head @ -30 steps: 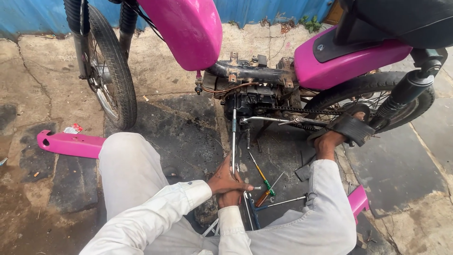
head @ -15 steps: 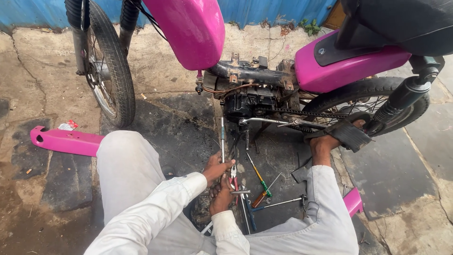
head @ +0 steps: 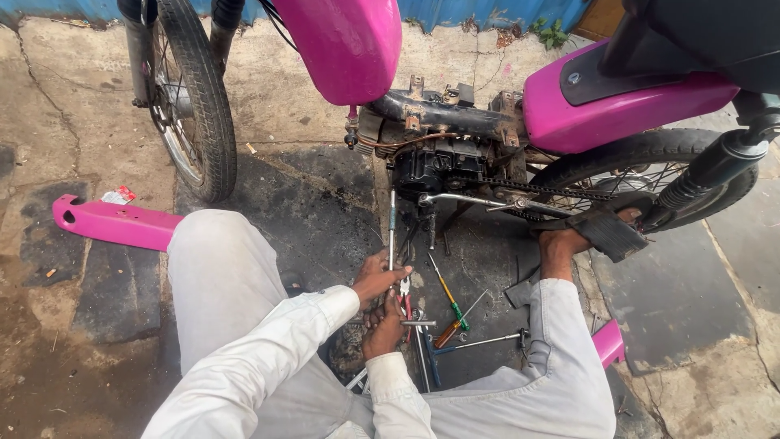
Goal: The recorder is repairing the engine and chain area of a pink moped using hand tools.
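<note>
T-handle socket wrench stands gripped in my left hand while my right hand closes its fingers on the crossbar, ready to seat it under the engine.

Your left hand grips the shaft of a long socket wrench that stands nearly upright, its top near the black engine of the pink motorbike. Your right hand closes on the tool's lower end, beside red-handled pliers. A green and orange screwdriver lies just to the right on the oily ground. A loose pink panel lies beyond your left knee, near the front wheel.
</note>
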